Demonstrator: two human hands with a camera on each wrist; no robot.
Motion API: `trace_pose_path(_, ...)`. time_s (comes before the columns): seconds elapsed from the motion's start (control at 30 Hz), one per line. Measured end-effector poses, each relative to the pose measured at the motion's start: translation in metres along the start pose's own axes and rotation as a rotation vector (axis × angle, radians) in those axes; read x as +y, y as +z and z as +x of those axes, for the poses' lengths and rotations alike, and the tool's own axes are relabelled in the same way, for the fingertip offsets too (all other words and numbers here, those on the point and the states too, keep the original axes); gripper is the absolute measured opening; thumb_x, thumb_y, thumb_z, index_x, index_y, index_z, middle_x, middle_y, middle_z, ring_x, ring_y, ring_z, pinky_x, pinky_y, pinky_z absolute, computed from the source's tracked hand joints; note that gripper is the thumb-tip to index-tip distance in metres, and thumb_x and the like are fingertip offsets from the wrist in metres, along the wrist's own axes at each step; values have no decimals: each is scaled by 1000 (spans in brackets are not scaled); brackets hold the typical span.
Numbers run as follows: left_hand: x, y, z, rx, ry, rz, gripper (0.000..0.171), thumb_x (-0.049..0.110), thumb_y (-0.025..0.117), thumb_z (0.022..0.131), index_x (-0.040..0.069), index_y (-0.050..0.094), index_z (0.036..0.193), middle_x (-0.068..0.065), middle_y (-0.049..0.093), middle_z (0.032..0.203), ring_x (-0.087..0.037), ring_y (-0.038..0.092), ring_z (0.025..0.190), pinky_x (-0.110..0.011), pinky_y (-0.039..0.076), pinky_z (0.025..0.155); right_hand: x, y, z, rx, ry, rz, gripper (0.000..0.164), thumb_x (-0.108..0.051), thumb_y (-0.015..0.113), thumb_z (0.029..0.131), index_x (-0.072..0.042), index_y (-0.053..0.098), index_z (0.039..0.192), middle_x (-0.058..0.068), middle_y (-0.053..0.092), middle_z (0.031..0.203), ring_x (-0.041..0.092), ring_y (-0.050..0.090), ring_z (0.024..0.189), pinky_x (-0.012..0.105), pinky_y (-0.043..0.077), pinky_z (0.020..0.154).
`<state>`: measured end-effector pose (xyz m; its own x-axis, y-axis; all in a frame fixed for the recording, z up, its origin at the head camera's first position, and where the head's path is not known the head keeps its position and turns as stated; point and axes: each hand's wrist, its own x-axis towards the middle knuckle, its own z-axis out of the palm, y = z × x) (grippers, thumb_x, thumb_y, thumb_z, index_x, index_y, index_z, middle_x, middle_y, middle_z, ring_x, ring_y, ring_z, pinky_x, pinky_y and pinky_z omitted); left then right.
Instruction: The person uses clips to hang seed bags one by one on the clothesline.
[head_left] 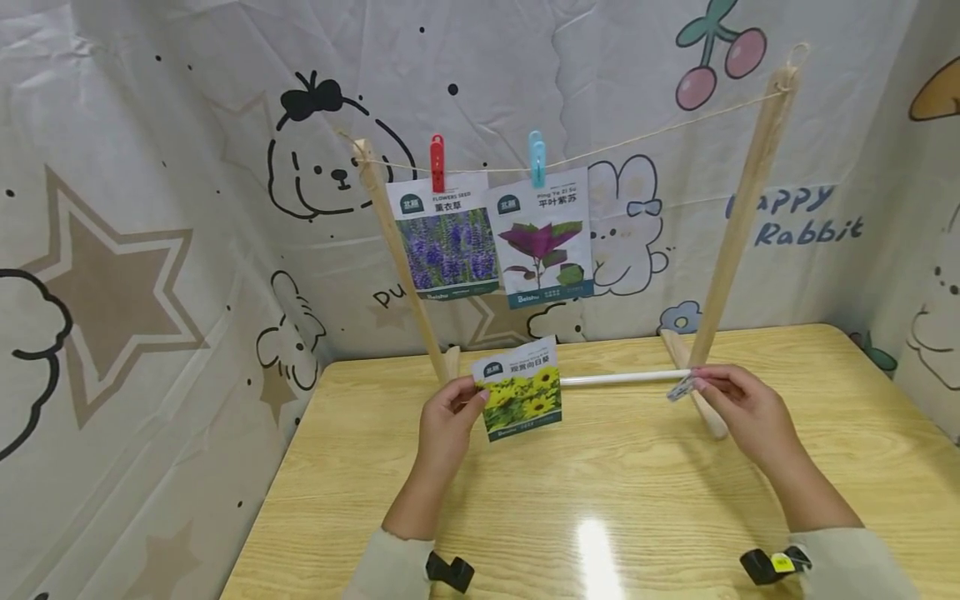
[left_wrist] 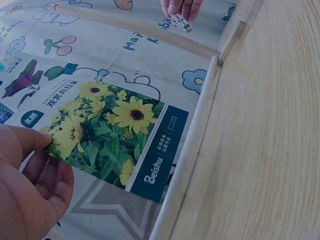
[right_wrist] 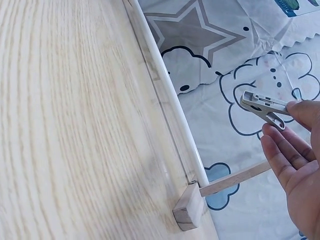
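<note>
My left hand [head_left: 447, 421] pinches a seed packet with yellow sunflowers [head_left: 522, 392] by its left edge, raised above the table in front of the rack. A grey clothespin [right_wrist: 263, 107] is held between the thumb and fingers of my right hand [head_left: 750, 414], near the foot of the right post. On the string [head_left: 660, 131] hang two more packets: one with purple lavender [head_left: 448, 246] under a red clothespin [head_left: 438, 163], and one with purple leaves [head_left: 542, 250] under a light blue clothespin [head_left: 537, 158]. Their lower edges hang above the sunflower packet.
A left wooden post [head_left: 401, 250] and a taller-looking right post [head_left: 742, 225] hold the string. A white rod [head_left: 626, 377] joins them low down, over the wooden table [head_left: 570, 475]. Behind stands a printed curtain [head_left: 480, 67] with cartoon animals.
</note>
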<state>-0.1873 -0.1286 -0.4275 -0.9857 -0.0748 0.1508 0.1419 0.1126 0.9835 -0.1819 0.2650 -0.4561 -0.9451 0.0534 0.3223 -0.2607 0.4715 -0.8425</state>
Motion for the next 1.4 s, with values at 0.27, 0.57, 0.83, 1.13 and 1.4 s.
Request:
trace_pose_path(0.27,5,2,3,-27,34,-23,21,7,70,94,0,72,114,-14,70,103,-8,65,88,-23,57,80,0,-2,5,9,-21,18,30,-15,62,101,2,63,126,-29,61,109,-16,58,98,1,46,85)
trace_pose_path(0.57,13,4,5,-43,49,-13,21,8,71,93,3,72,114,-17,71,106,-11,66,90,-20,56,80,-12,-8,7,16,-47,-16,29,-17,61,102,0,64,125,-26,61,108,-16,58,96,1,46,84)
trace_pose_path(0.83,16,6,7,-43,62,-6,21,9,72,93,5,73,114,-17,72,105,-12,66,87,-20,57,78,-19,-11,11,26,-46,-19,30,-18,61,102,-1,64,126,-27,60,110,-17,57,97,0,46,84)
trace_pose_path(1.13,21,8,8,-41,60,9,21,11,72,93,7,73,114,-16,72,105,-12,66,88,-20,56,77,-18,-15,14,45,-82,-76,28,-13,62,101,-1,65,126,-29,59,107,-18,56,95,-2,44,83)
trace_pose_path(1.4,28,9,10,-47,70,15,21,12,72,94,7,73,114,-15,72,107,-13,66,90,-19,56,78,-28,-22,15,49,-91,-107,26,-16,62,101,-5,66,124,-29,58,106,-18,56,94,-2,43,83)
